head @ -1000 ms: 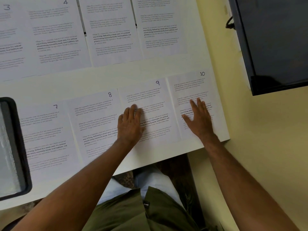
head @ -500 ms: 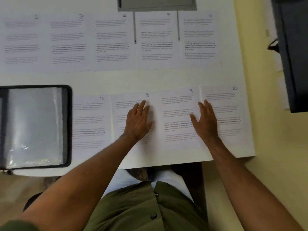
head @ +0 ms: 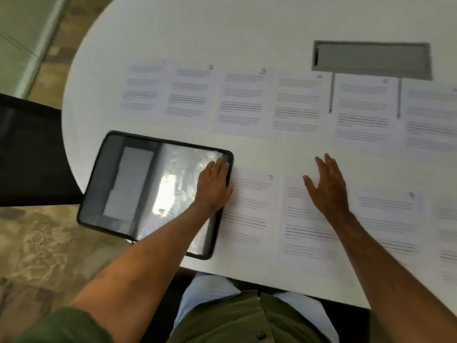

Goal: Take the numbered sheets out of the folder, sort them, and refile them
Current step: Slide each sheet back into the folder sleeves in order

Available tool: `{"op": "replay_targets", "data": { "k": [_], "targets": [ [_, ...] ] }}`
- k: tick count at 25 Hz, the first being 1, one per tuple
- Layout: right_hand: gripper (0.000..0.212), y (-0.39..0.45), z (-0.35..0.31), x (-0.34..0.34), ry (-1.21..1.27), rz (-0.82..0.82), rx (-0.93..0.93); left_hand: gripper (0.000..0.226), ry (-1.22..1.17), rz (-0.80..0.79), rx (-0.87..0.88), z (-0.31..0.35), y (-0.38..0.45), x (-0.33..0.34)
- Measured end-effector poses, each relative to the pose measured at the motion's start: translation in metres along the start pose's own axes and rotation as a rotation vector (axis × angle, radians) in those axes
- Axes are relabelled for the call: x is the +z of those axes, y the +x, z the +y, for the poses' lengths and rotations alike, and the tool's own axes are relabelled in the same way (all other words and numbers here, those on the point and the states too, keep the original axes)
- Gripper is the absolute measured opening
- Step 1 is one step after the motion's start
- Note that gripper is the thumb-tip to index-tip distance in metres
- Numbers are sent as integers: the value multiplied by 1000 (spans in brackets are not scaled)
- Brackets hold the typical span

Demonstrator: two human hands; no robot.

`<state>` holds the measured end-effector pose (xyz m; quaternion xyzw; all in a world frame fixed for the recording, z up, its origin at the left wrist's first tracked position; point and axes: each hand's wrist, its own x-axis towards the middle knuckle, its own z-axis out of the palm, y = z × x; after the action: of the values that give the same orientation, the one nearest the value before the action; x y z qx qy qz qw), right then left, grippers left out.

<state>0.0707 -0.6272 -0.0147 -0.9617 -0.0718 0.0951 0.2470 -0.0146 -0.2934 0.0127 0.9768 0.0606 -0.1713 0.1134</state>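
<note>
An open black folder (head: 123, 184) with shiny clear sleeves lies at the table's left front edge. My left hand (head: 214, 185) rests flat on its right-hand sleeve, fingers straight. Several numbered sheets lie in two rows on the white table (head: 222, 33). In the near row, sheet 7 (head: 249, 209) sits just right of the folder. My right hand (head: 327, 189) lies flat with spread fingers on the sheet (head: 304, 236) to the right of sheet 7. Sheet 9 (head: 389, 219) follows to the right. The far row (head: 242, 102) runs from sheet 1 at the left towards the right edge.
A grey cable hatch (head: 371, 59) is set into the table behind the far row. A black chair (head: 27, 149) stands at the left, beside the table's rounded end. The near table edge runs just above my lap.
The view has swung left. My left hand has moved from sheet 8 onto the folder's right sleeve. My right hand has shifted left from between sheets 9 and 10 to the sheet beside 7.
</note>
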Motion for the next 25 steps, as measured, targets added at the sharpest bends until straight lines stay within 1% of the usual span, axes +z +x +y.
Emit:
{"op": "replay_targets", "data": {
  "k": [3,6,12,15,18,22,25],
  "targets": [
    [66,25,-71,38,-4,-14,-35,71,-12,3,-31,-78,15,-23],
    [67,50,-141,75,10,-54,-66,72,-16,10,-79,-148,29,-48],
    [67,117,-275,132,6,-134,-218,72,-234,142,-274,-273,61,-77],
    [67,157,-331,157,-26,-161,-302,72,-338,180,-378,-317,92,-82],
    [70,202,-373,183,-63,-190,-389,73,-423,208,-451,-351,129,-84],
    [76,271,-420,209,-133,-245,-420,76,-479,269,-540,-385,178,-90],
    [81,326,-445,224,-165,-264,-414,80,-440,299,-584,-409,211,-95]
  ]
}}
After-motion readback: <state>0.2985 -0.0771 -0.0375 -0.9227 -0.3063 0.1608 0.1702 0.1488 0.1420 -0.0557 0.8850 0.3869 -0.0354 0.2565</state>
